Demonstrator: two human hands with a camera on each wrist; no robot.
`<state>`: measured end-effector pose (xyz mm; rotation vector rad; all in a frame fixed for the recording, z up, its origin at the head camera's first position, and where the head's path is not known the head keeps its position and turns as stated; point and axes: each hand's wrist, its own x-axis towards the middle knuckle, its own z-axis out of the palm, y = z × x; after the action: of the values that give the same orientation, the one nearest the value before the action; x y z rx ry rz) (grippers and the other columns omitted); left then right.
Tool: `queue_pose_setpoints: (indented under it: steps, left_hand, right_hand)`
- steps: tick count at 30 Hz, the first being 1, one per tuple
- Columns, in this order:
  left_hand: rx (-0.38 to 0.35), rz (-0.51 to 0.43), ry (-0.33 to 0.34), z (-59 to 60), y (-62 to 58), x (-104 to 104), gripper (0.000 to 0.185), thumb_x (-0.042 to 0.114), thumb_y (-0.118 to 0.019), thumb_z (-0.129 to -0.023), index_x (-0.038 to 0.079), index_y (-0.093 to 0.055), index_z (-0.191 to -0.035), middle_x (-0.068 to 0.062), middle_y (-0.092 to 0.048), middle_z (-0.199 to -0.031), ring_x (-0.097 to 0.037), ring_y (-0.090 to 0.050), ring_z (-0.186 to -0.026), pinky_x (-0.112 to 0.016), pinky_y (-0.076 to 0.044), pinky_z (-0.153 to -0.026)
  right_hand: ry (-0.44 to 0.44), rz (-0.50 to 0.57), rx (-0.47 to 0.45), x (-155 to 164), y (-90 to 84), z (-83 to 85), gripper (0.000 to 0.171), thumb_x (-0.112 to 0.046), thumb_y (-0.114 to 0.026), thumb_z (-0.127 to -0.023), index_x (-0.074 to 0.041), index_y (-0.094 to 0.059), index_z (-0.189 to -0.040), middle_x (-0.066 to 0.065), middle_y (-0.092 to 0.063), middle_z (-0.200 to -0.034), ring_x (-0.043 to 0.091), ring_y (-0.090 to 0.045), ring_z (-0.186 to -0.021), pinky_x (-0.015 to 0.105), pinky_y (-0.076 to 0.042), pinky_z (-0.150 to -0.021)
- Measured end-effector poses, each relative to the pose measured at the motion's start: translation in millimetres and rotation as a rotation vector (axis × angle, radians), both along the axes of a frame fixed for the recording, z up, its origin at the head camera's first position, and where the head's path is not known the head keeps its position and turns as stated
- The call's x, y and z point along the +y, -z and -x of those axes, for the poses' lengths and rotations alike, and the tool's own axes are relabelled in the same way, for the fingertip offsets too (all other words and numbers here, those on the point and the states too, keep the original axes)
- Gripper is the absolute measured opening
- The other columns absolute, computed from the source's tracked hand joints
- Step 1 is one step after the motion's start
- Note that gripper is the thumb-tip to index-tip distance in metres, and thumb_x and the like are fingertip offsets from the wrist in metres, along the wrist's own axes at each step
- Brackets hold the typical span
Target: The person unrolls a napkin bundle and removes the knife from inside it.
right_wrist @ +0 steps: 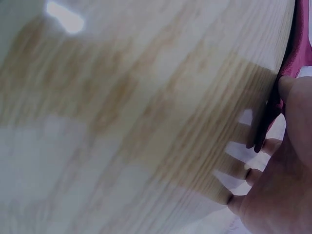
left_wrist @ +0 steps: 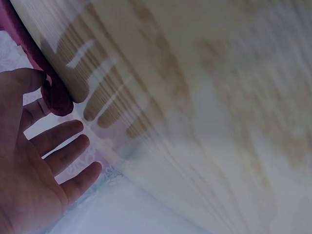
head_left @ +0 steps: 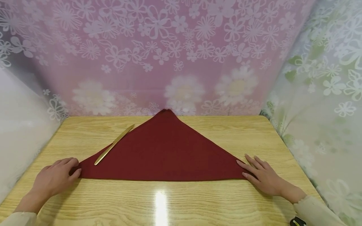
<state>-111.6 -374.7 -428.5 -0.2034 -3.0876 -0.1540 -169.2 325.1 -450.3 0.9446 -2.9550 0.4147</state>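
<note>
A dark red napkin (head_left: 167, 153), folded into a triangle, lies flat on the wooden table (head_left: 198, 201) with its point toward the back. A gold knife (head_left: 113, 145) rests aslant on the napkin's left edge. My left hand (head_left: 75, 167) is at the left corner and pinches the napkin's tip (left_wrist: 57, 100) between thumb and forefinger, the other fingers spread. My right hand (head_left: 244, 169) lies flat at the right corner, with straight fingers and the thumb touching the cloth (right_wrist: 285, 58).
Flower-patterned sheets wall the table in at the back (head_left: 181, 56), the left and the right (head_left: 325, 94). Bare wood shows in front of the napkin and beside its two sloping edges.
</note>
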Motion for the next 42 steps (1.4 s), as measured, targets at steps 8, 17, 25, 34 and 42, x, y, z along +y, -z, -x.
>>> queue_pose_setpoints:
  steps: [8,17,25,34,42]
  left_hand:
    - [-0.046,-0.004,-0.017,-1.6,4.0,-8.4,0.013,0.022,-0.055,-0.091,0.025,-0.050,-0.079,0.007,-0.052,-0.089,-0.016,-0.049,-0.073,-0.033,-0.035,-0.055]
    - [0.019,0.078,0.029,-4.9,5.9,-9.4,0.005,0.017,-0.056,-0.089,0.016,-0.056,-0.084,-0.013,-0.060,-0.109,-0.039,-0.054,-0.103,-0.056,-0.044,-0.067]
    - [0.056,0.100,0.018,-6.8,7.8,-2.4,0.008,0.015,-0.059,-0.085,0.016,-0.054,-0.079,-0.012,-0.060,-0.106,-0.039,-0.054,-0.101,-0.063,-0.040,-0.072]
    - [-0.020,0.060,-0.047,-7.4,5.5,1.7,0.017,0.015,-0.051,-0.091,0.017,-0.046,-0.075,0.002,-0.046,-0.079,-0.024,-0.051,-0.075,-0.040,-0.040,-0.054]
    - [0.046,0.052,-0.087,-0.9,-6.1,11.4,0.013,0.010,-0.057,-0.081,0.013,-0.049,-0.071,0.000,-0.043,-0.073,-0.027,-0.048,-0.073,-0.047,-0.039,-0.053]
  right_hand:
    - [-0.019,0.003,0.004,-1.6,-0.8,0.8,0.048,-0.025,-0.057,-0.097,-0.019,-0.047,-0.144,0.028,-0.035,-0.145,0.059,-0.028,-0.126,0.070,-0.027,-0.089]
    - [0.006,-0.011,-0.047,1.3,-4.5,1.1,0.048,-0.027,-0.054,-0.098,-0.020,-0.045,-0.145,0.028,-0.032,-0.146,0.059,-0.024,-0.128,0.071,-0.023,-0.092]
    - [0.004,-0.011,-0.044,1.7,-6.2,0.9,0.047,-0.026,-0.055,-0.098,-0.020,-0.047,-0.144,0.028,-0.033,-0.145,0.059,-0.025,-0.127,0.072,-0.024,-0.090]
    - [0.016,-0.016,-0.049,2.8,-6.0,1.2,0.047,-0.027,-0.055,-0.098,-0.020,-0.046,-0.144,0.027,-0.032,-0.147,0.058,-0.024,-0.128,0.073,-0.023,-0.091]
    - [0.005,-0.019,-0.035,-1.4,-0.9,2.0,0.047,-0.027,-0.053,-0.099,-0.018,-0.046,-0.144,0.028,-0.032,-0.146,0.058,-0.024,-0.128,0.069,-0.023,-0.093]
